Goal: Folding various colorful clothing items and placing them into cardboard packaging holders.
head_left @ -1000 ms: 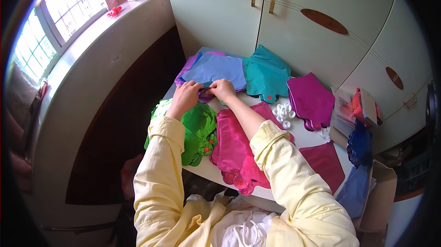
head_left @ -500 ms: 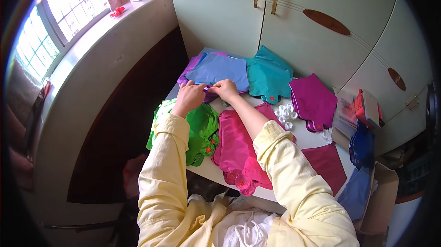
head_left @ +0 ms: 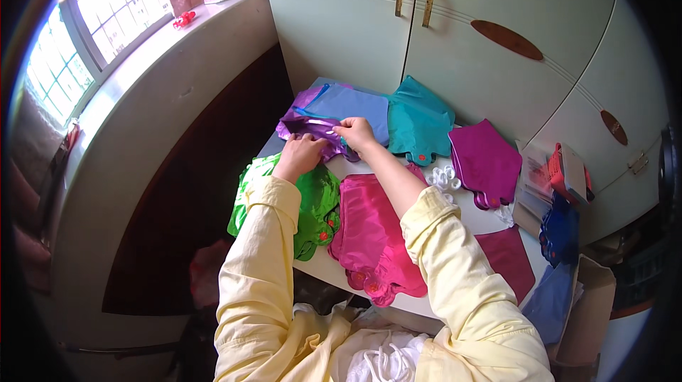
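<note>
At the back left of the table, a shiny purple piece of thin material (head_left: 310, 125) lies rumpled, with a thin blue strip (head_left: 312, 113) across its top. My left hand (head_left: 301, 155) has its fingers curled at the near edge of this purple piece. To its right, my right hand (head_left: 356, 133) pinches the purple piece's right part between thumb and fingers. A small white bit shows by the right fingertips, too small to name. A flat blue-grey sheet (head_left: 355, 108) lies just behind the hands. Under my left wrist is a pile of shiny green pieces (head_left: 320, 197).
Pink pieces (head_left: 366, 211) with scalloped ends lie near the middle front. Teal (head_left: 420, 121) and magenta (head_left: 486, 158) stacks sit farther right, with white rolls (head_left: 444, 178) between. A red basket (head_left: 561, 172) and a cardboard box (head_left: 590, 304) stand at the right. Cabinet doors (head_left: 341, 27) rise behind the table (head_left: 323, 266).
My hands have moved apart: the left came down toward me, the right shifted slightly right. The purple piece between them is now spread wider and more of it shows.
</note>
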`<state>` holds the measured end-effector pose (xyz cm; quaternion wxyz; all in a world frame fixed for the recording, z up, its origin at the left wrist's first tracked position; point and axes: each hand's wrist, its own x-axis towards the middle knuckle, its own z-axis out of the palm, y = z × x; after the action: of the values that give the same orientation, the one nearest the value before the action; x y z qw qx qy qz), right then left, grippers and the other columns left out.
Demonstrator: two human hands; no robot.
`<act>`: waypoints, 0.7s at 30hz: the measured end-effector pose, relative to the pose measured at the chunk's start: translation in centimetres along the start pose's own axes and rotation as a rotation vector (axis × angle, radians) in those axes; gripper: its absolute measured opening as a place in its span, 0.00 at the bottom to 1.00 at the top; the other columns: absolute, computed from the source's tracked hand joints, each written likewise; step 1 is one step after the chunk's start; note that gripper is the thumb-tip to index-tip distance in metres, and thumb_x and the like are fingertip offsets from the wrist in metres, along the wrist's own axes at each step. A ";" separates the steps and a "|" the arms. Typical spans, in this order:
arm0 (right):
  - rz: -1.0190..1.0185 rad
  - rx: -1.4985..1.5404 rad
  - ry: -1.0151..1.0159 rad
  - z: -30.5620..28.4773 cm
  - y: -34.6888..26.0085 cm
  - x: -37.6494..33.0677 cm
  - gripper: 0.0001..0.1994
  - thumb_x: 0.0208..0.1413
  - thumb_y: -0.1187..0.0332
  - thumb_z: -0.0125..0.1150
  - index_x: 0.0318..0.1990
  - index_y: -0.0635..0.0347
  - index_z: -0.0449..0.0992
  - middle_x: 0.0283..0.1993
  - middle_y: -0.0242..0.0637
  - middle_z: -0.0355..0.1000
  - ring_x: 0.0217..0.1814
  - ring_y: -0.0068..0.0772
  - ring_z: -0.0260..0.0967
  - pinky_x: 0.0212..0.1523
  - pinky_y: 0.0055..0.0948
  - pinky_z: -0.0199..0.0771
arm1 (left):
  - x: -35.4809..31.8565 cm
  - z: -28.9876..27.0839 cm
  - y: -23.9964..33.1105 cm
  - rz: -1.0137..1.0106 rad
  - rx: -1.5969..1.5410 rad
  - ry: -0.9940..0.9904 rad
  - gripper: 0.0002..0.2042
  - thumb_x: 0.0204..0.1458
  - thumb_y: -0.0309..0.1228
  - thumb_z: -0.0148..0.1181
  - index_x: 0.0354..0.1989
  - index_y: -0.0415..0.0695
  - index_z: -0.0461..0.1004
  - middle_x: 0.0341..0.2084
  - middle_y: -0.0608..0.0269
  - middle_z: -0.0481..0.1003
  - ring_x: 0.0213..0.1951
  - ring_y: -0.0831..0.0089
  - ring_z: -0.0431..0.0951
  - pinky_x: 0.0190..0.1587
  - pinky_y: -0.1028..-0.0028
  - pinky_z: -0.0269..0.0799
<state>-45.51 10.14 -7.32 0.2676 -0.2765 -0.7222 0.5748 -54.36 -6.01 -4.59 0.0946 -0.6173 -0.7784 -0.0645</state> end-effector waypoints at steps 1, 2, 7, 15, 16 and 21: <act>0.000 0.036 0.025 -0.3 -0.1 0.4 0.08 0.44 0.67 0.67 0.28 0.63 0.79 0.24 0.34 0.76 0.25 0.23 0.70 0.30 0.26 0.69 | -0.1 0.0 0.1 -0.003 0.007 0.021 0.16 0.50 0.36 0.54 0.49 0.62 0.74 0.42 0.54 0.74 0.40 0.56 0.77 0.48 0.56 0.69; -0.001 0.007 0.083 -0.9 -0.8 0.4 0.07 0.45 0.68 0.67 0.28 0.63 0.79 0.25 0.35 0.76 0.26 0.23 0.70 0.30 0.27 0.70 | 0.0 0.0 0.2 -0.089 -0.019 -0.100 0.20 0.53 0.38 0.53 0.55 0.74 0.69 0.50 0.45 0.70 0.45 0.50 0.76 0.49 0.55 0.69; -0.036 0.114 0.320 -4.9 -2.5 3.5 0.04 0.50 0.72 0.63 0.30 0.64 0.78 0.29 0.30 0.75 0.27 0.20 0.67 0.30 0.23 0.67 | 0.1 -0.3 0.3 -0.130 0.040 -0.255 0.21 0.56 0.42 0.49 0.59 0.80 0.62 0.58 0.43 0.63 0.51 0.46 0.72 0.52 0.54 0.67; -0.168 0.147 0.769 -15.4 -9.8 5.1 0.10 0.49 0.66 0.64 0.26 0.65 0.76 0.25 0.37 0.75 0.26 0.27 0.70 0.30 0.32 0.68 | 0.5 -1.5 1.2 -0.203 -0.035 -0.333 0.22 0.58 0.42 0.47 0.60 0.83 0.60 0.62 0.50 0.59 0.57 0.42 0.66 0.58 0.51 0.58; -0.184 0.095 0.810 -16.0 -11.5 4.4 0.10 0.50 0.65 0.64 0.28 0.65 0.77 0.25 0.39 0.74 0.26 0.30 0.70 0.31 0.33 0.68 | 0.5 -1.7 1.3 -0.209 -0.038 -0.331 0.22 0.58 0.42 0.47 0.60 0.83 0.60 0.62 0.49 0.60 0.57 0.43 0.66 0.58 0.50 0.58; -0.775 -0.536 0.670 -13.5 -17.3 -1.2 0.08 0.53 0.66 0.59 0.36 0.58 0.78 0.34 0.43 0.76 0.36 0.45 0.75 0.37 0.35 0.73 | 0.4 -1.8 0.0 -0.246 -0.171 -0.391 0.21 0.58 0.45 0.46 0.61 0.77 0.61 0.61 0.53 0.63 0.60 0.54 0.65 0.59 0.43 0.53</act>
<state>-36.79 15.29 12.16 0.5932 -0.2169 -0.7670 0.1129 -54.28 -6.01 -2.78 -0.1188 -0.5245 -0.8428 -0.0204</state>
